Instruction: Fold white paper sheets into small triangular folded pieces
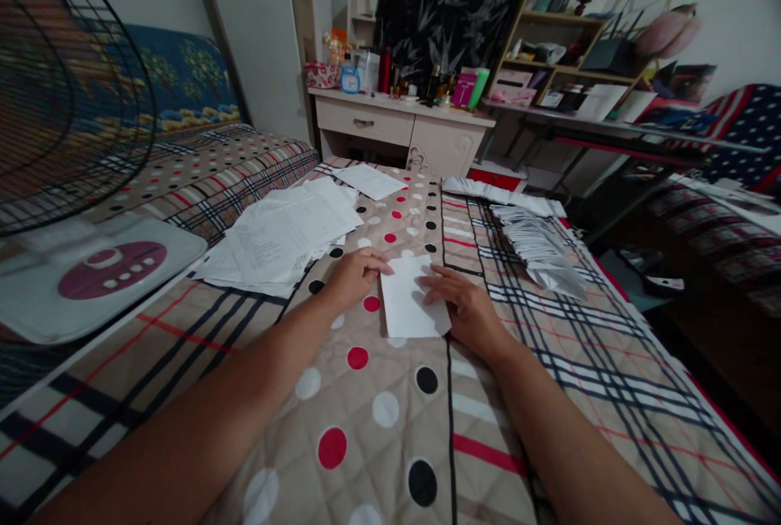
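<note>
A white sheet of paper [412,309], seemingly folded to a small rectangle, lies on the dotted bed cover in front of me. My left hand [357,274] pinches its upper left corner between thumb and fingers. On the paper's right side rests my right hand [467,309], its fingers stretched out over the surface and apart. A loose pile of printed sheets [286,232] spreads to the left, with another sheet [371,181] just beyond it. To the right, many folded papers [530,244] stand overlapped in a row, near a long white strip of papers [497,195].
A fan [67,94] on a white base [110,273] stands close on the left. Behind the bed are a white drawer cabinet [366,120] with bottles and boxes on it, and a wooden shelf [565,20]. The bed cover [384,444] has dots and plaid bands.
</note>
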`<state>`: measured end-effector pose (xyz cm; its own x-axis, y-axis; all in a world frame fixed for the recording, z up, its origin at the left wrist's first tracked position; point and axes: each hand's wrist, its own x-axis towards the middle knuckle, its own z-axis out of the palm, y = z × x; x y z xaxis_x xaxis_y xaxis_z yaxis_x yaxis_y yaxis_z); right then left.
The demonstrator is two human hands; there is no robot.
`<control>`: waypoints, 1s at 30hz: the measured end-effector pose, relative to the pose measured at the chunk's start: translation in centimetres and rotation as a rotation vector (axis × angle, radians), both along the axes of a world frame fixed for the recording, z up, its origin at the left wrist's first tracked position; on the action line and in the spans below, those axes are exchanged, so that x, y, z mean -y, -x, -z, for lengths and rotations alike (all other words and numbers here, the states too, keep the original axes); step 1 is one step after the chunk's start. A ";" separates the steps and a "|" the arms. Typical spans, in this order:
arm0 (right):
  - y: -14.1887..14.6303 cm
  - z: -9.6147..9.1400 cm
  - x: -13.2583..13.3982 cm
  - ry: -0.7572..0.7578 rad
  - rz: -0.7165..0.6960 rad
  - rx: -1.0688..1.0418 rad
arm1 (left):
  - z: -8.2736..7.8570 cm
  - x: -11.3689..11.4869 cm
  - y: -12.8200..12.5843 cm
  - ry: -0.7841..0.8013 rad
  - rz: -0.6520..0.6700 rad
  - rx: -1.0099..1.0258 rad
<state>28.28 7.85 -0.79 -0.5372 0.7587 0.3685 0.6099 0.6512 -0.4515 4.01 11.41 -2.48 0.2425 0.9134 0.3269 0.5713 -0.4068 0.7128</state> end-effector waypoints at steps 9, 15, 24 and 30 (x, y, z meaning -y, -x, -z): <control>-1.3 -1.6 0.2 0.193 -0.143 0.039 | -0.2 0.3 -0.1 -0.157 0.046 -0.203; -1.0 -1.5 0.2 0.360 -0.014 -0.134 | -1.8 2.1 0.1 -0.154 0.403 -0.328; 0.0 0.4 -0.7 0.400 0.248 -0.427 | -1.5 1.4 0.0 0.039 0.350 -0.138; 0.9 1.4 -2.3 0.247 0.413 -0.420 | -0.3 1.3 -1.4 0.240 -0.040 -0.022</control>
<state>27.41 10.16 -2.20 -0.0304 0.9618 0.2720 0.5269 0.2467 -0.8133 5.37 10.14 -2.16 0.2097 0.9732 0.0947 0.6001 -0.2045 0.7733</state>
